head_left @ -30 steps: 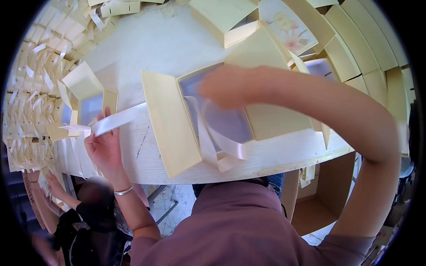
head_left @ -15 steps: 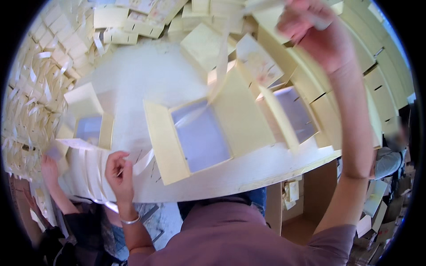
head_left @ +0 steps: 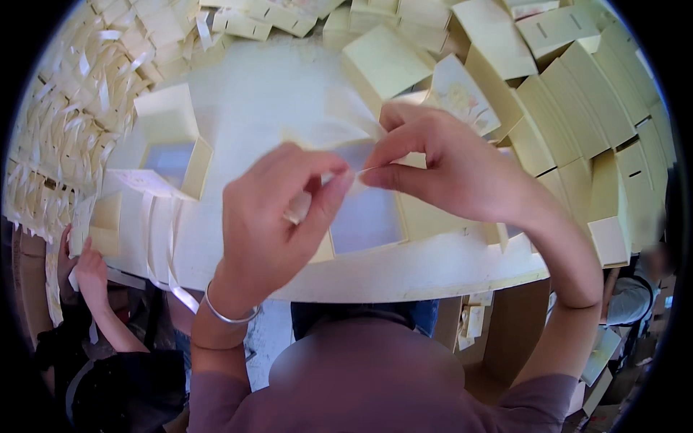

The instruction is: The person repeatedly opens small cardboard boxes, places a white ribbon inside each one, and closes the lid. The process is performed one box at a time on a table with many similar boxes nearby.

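Over an open cream box (head_left: 368, 227) with a lavender inside, my two hands meet at their fingertips. Thumb and forefinger of my left hand (head_left: 267, 216) are pinched together, with a bit of white ribbon (head_left: 296, 209) showing in the palm. My right hand (head_left: 455, 166) also pinches, its thumb and forefinger closed on a thin pale strand, which looks like the same ribbon, between the hands. Both hands cover much of the box's flaps and upper part. The ribbon's full run is hidden or blurred.
A smaller open box (head_left: 191, 169) stands left, white ribbons (head_left: 173, 238) trailing off the table edge. Ribboned boxes (head_left: 79, 130) pile at far left; cream boxes (head_left: 592, 101) stack at right. Another person's hand (head_left: 92, 274) is at lower left. A brown carton (head_left: 516, 325) sits below the table.
My right hand has come down from the upper right, and my left hand has moved up and right. They now meet above the box. The view has shifted slightly.
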A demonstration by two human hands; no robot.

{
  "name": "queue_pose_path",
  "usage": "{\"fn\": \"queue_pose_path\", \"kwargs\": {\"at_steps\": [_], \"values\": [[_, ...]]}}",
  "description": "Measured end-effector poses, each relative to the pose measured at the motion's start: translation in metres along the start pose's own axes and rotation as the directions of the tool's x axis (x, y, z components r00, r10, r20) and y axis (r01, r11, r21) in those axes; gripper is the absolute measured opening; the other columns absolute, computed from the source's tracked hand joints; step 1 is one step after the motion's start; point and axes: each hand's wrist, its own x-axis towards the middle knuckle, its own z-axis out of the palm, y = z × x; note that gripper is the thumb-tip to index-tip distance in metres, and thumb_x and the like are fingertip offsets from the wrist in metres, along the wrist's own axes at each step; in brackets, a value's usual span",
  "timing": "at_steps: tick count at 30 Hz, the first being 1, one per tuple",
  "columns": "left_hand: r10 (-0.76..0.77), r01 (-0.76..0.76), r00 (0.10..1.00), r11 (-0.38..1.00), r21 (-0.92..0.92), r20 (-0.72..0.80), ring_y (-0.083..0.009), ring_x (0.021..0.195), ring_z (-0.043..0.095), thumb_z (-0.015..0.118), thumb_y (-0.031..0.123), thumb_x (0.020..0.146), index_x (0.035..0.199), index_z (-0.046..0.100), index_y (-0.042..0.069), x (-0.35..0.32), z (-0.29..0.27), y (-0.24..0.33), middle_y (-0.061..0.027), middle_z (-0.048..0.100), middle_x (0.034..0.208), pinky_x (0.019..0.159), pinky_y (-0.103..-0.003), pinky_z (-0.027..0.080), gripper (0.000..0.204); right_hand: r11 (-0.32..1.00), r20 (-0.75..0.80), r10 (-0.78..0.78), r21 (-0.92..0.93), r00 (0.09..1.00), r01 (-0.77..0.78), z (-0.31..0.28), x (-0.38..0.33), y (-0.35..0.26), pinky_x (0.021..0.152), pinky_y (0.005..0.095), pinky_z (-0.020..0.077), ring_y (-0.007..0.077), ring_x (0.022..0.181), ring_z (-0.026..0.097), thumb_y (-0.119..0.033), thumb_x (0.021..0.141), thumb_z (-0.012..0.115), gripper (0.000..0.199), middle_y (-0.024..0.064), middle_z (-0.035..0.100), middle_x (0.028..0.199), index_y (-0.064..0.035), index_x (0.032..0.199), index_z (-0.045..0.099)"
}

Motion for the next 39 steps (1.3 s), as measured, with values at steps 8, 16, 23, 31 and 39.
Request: {"fn": "queue_pose_path", "kwargs": {"at_steps": [8,16,23,31,39], "values": [[-0.483,0.486,0.874,0.862,-0.143,0.058,0.0023,0.053,0.031,0.057,-0.002,0.075,0.087,0.06,0.002,-0.067,-0.014,-0.057,0.0061,0.044,0.065,0.043,-0.014,0.019,0.013,0.843,0.316,-0.15,-0.454,0.937,0.289,0.059,0.004,0.029,0.064,0.0352,0.0407,0.0249,0.069,0.054,-0.003,0.062,0.055,0.006,0.0105,0.054,0.067,-0.003,0.057,0.058],[-0.34,0.301,0.879,0.939,0.164,0.333,-0.0278,0.064,0.058,0.064,0.008,0.065,0.083,0.057,-0.002,-0.098,0.019,-0.073,-0.0139,0.059,0.074,0.059,-0.031,0.045,0.022,0.976,0.312,0.065,-0.217,0.948,0.005,0.088,0.006,0.048,0.05,0.0401,0.0447,0.0343,0.055,0.057,-0.002,0.065,0.054,0.007,0.0183,0.056,0.059,0.0015,0.06,0.058],[-0.211,0.122,0.907,0.96,0.253,0.364,-0.0286,0.077,0.056,0.066,0.008,0.065,0.09,0.056,-0.001,-0.112,0.025,-0.089,-0.0135,0.058,0.085,0.068,-0.034,0.044,0.028,0.989,0.288,0.035,-0.149,0.957,0.009,0.091,0.003,0.051,0.052,0.0398,0.0442,0.0338,0.056,0.056,-0.004,0.068,0.054,0.01,0.0182,0.056,0.059,0.0006,0.061,0.059],[-0.209,0.151,0.922,0.969,0.193,0.325,-0.0273,0.085,0.055,0.065,0.008,0.069,0.097,0.054,0.0,-0.118,0.032,-0.084,-0.0128,0.057,0.093,0.073,-0.034,0.044,0.032,0.991,0.294,0.126,0.006,0.947,-0.134,0.116,0.011,0.054,0.055,0.0421,0.0437,0.034,0.065,0.057,-0.012,0.074,0.054,0.014,0.0191,0.058,0.067,0.0006,0.075,0.06],[-0.79,0.35,0.611,0.218,-0.911,0.045,-0.0084,0.054,0.042,0.041,0.014,0.086,0.095,0.049,0.001,-0.103,-0.012,-0.102,-0.0037,0.048,0.071,0.046,-0.021,0.037,0.018,0.871,0.114,-0.088,-0.473,0.99,0.132,0.122,-0.05,0.031,0.069,0.033,0.04,0.0244,0.059,0.052,-0.029,0.075,0.058,0.038,0.0073,0.05,0.06,-0.0009,0.099,0.048]]}}
